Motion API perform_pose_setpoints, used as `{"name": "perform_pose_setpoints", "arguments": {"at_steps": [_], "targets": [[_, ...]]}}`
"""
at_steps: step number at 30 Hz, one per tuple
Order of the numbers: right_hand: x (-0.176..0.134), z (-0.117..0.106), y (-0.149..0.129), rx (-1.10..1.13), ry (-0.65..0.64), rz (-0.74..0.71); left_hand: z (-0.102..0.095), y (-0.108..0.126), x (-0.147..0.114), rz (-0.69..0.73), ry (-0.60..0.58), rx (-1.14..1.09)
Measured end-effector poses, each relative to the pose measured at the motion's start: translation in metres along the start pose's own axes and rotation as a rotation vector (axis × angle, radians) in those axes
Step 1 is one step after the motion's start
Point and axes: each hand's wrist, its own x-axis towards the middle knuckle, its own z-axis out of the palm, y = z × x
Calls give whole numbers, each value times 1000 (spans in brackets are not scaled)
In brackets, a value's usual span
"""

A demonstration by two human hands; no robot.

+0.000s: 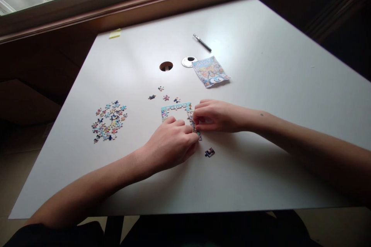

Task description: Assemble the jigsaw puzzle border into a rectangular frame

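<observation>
A partly joined jigsaw puzzle border (175, 106) lies on the white table, its inside bare. My left hand (174, 141) is closed over the border's lower side, with its fingertips hidden at the lower right corner. At the right edge, my right hand (213, 115) has its fingers curled and pinched on a jigsaw piece of the border. A dark loose jigsaw piece (210, 152) rests just below the hands. Beyond the border's top edge are several single pieces, among them a pink piece (166, 97) and a dark piece (152, 97).
A loose pile of jigsaw pieces (118, 116) spreads at the left. Farther back lie a colourful packet (211, 71), a pen (202, 42), a round cover (185, 62) and a yellow note (115, 33). The table (261, 177) has a round cable hole (166, 66).
</observation>
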Motion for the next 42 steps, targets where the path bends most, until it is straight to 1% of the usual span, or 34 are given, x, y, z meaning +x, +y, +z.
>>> {"name": "perform_pose_setpoints", "arguments": {"at_steps": [3, 5, 6, 8, 10, 13, 15, 17, 19, 22, 29, 31, 33, 35, 36, 39, 42], "targets": [[0, 0, 0, -4, -2, 0, -3, 0, 2, -1, 14, -41], [0, 0, 1, 3, 2, -12, -12, -7, 3, -16, 49, -89], [0, 1, 2, 5, 4, -21, -17, -14, 3, -45, 71, -105], [1, 1, 3, 8, 4, -40, -26, -36, 2, -152, 106, -81], [1, 1, 3, 6, 0, -49, -31, -66, -2, -287, 158, 8], [0, 0, 1, -10, -3, -51, -31, -113, -13, -507, 196, 136], [-1, 0, -1, -49, -2, -75, -27, -135, -19, -578, 176, 122], [-1, -1, -3, -88, 5, -106, -22, -146, -23, -608, 152, 79], [-1, -1, -4, -101, 12, -132, -17, -148, -23, -599, 146, 50], [-1, -1, -3, -90, 38, -144, -11, -146, -21, -568, 164, 44], [-3, -1, 3, -130, 100, -76, -7, -145, -21, -561, 210, -32], [-3, -1, 4, -126, 119, -58, -5, -142, -18, -496, 258, -30], [-3, 0, 4, -123, 124, -37, -1, -136, -13, -391, 295, -1], [-3, 0, 4, -130, 125, -12, 4, -132, -8, -318, 282, 38], [-3, 0, 4, -137, 125, -1, 6, -131, -5, -307, 265, 46], [-3, 0, 5, -151, 128, 23, 8, -130, -2, -332, 227, 11], [-3, -1, 5, -152, 128, 36, 5, -131, -3, -361, 209, -27]]}}
